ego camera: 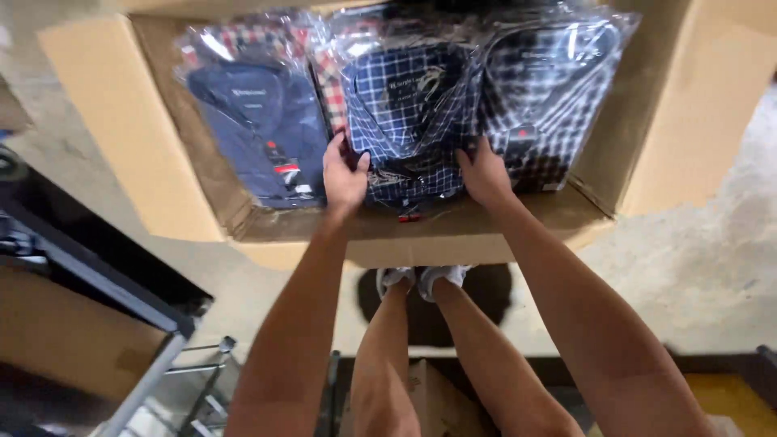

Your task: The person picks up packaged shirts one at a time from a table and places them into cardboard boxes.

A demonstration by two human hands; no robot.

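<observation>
An open cardboard box [129,137] lies on the floor below me, filled with folded shirts in clear plastic bags. My left hand [343,176] and my right hand [484,174] grip the two lower corners of the middle bag, a navy and white checked shirt [413,113]. To its left lies a plain dark blue shirt [259,121] in its bag. On the right is a dark checked shirt [542,97]. A red checked shirt [332,81] shows partly beneath the middle one.
The box flaps [696,105] stand open on both sides. My legs and white shoes [421,279] stand right at the box's near edge on a concrete floor [712,267]. A metal rack [121,299] and another carton [65,332] stand at the lower left.
</observation>
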